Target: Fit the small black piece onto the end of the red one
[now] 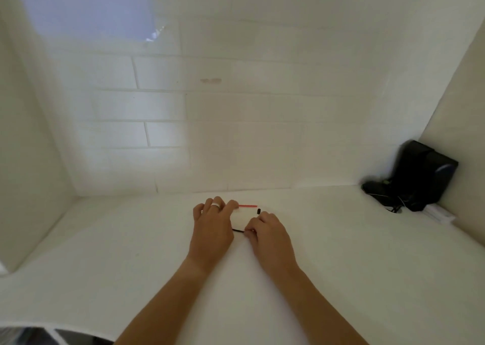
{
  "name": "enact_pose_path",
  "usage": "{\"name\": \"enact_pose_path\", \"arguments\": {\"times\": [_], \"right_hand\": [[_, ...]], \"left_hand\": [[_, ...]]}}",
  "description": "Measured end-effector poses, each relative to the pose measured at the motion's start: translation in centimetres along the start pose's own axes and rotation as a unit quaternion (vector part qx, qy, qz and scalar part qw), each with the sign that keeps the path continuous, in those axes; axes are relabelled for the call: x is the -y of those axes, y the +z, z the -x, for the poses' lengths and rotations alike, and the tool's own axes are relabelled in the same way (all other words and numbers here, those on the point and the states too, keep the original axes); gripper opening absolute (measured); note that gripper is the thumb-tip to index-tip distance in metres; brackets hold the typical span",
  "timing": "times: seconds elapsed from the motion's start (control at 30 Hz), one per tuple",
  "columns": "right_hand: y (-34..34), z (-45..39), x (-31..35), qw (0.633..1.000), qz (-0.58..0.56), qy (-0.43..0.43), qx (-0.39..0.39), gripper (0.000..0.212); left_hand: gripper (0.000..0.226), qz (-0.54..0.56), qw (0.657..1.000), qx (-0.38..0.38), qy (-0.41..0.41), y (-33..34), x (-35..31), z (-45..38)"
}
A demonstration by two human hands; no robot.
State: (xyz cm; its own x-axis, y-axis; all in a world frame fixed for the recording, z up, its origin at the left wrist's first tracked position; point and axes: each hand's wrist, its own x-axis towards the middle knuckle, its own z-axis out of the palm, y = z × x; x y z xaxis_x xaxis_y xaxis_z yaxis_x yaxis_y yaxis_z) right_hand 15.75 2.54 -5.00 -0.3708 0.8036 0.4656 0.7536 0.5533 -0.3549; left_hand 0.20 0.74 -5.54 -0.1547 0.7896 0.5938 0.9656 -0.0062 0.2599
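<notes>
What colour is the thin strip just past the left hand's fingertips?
Red; the thin strip shows in the head view, beside the left hand.

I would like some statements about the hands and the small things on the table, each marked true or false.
1. The right hand pinches a thin black wire. True.
2. The red stick lies beside the black device. False: it lies by the left hand, whose fingertips touch one end.
3. The left hand wears a white ring. True.
4. The black device stands in the left corner. False: the right corner.
</notes>
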Motion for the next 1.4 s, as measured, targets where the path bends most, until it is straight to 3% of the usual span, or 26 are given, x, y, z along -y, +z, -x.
{"name": "enact_pose_path", "arguments": {"times": [0.23, 0.6, 0.9, 1.03, 1.2, 1.4], "right_hand": [[-0.3, -0.4, -1.3, 0.994, 0.037, 0.028, -0.098, 0.006], [-1.1, -0.4, -1.0, 0.985, 0.003, 0.092, -0.147, 0.011], [-1.8, -0.2, -0.4, 0.96, -0.219, 0.096, -0.142, 0.012], [-2.1, -0.2, -0.4, 0.945, -0.285, 0.104, -0.121, 0.009], [-2.5, -0.2, -0.3, 0.909, -0.385, 0.136, -0.088, 0.017], [-2.9, -0.2, -0.8, 0.881, -0.432, 0.166, -0.094, 0.008]], "left_hand": [[0.028, 0.021, 0.999, 0.001, -0.031, 0.1, 0.5, -0.3], [0.036, 0.045, 0.998, -0.018, -0.032, 0.1, 0.4, -0.3], [0.026, 0.067, 0.997, -0.001, 0.024, 0.2, 0.6, -0.2], [0.007, 0.108, 0.991, 0.019, 0.071, 0.5, 0.9, -0.1], [0.008, 0.133, 0.986, 0.039, 0.09, 0.0, 0.7, -0.1], [0.007, 0.152, 0.983, 0.051, 0.087, -0.4, 0.5, -0.1]]}}
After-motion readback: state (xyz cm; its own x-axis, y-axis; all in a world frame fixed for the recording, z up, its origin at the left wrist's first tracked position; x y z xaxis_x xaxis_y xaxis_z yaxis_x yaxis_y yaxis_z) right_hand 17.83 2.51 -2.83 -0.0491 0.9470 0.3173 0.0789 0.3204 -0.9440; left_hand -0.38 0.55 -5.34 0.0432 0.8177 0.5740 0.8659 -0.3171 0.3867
